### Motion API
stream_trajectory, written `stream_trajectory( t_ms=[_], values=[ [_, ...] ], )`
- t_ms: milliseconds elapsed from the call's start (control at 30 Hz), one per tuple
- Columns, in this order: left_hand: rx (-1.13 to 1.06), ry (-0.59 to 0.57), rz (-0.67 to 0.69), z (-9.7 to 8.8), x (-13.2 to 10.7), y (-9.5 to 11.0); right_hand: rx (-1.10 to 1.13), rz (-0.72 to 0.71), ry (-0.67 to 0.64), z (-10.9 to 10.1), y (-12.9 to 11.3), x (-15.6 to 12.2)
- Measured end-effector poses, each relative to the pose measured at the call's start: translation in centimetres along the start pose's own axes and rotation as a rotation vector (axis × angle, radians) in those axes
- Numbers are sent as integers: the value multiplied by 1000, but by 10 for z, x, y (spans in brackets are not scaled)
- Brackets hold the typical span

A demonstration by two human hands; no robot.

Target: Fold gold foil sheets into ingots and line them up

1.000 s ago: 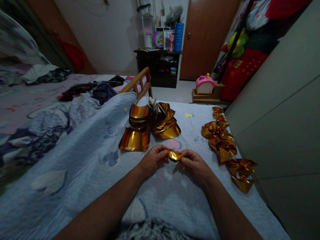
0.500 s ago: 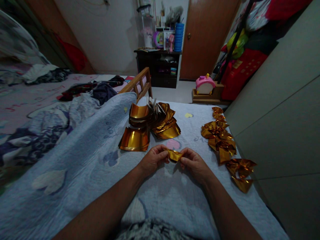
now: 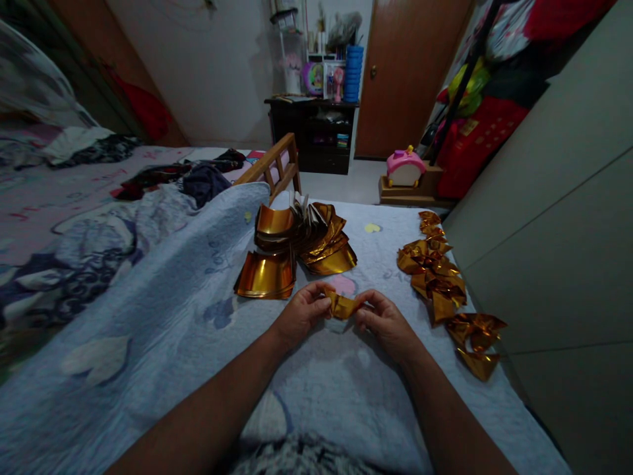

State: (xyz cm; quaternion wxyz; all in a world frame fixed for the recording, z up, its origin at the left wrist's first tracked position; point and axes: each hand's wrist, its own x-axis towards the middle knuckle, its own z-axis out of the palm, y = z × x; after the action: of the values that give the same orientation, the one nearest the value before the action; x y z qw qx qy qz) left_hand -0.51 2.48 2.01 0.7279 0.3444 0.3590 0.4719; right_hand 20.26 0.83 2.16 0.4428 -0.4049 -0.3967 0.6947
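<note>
A small folded piece of gold foil paper (image 3: 343,306) is held above the bed between my two hands. My left hand (image 3: 307,311) pinches its left end between thumb and fingers. At the right end, my right hand (image 3: 380,322) has closed on it in the same way. Beyond my hands lie fanned stacks of flat gold foil sheets (image 3: 267,274), some showing pale edges. Along the right side of the bed runs a row of folded gold foil pieces (image 3: 438,280), with a few more folded pieces (image 3: 477,343) nearer to me.
A pale blue quilt with heart patterns (image 3: 198,369) covers the bed. To the right rises a light cabinet (image 3: 558,251). A wooden bed rail (image 3: 267,165) stands behind the stacks, and a second bed with rumpled clothes (image 3: 99,244) lies at left.
The foil paper between my fingers has turned slightly and shows a flatter, wider face. Both hands have stayed nearly in place; the stacks and folded pieces are unchanged.
</note>
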Motion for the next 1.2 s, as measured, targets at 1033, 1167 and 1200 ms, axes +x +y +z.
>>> stream_trajectory(
  t_ms=[1033,1167,1200],
  values=[
    [397,128,140,3,-5,9,-188,-176,250,-15,-7,3],
    [421,132,144,4,-7,10,-148,-284,414,-23,-11,3],
    [422,129,143,4,-7,9,-143,-316,458,-24,-12,3]
  ],
)
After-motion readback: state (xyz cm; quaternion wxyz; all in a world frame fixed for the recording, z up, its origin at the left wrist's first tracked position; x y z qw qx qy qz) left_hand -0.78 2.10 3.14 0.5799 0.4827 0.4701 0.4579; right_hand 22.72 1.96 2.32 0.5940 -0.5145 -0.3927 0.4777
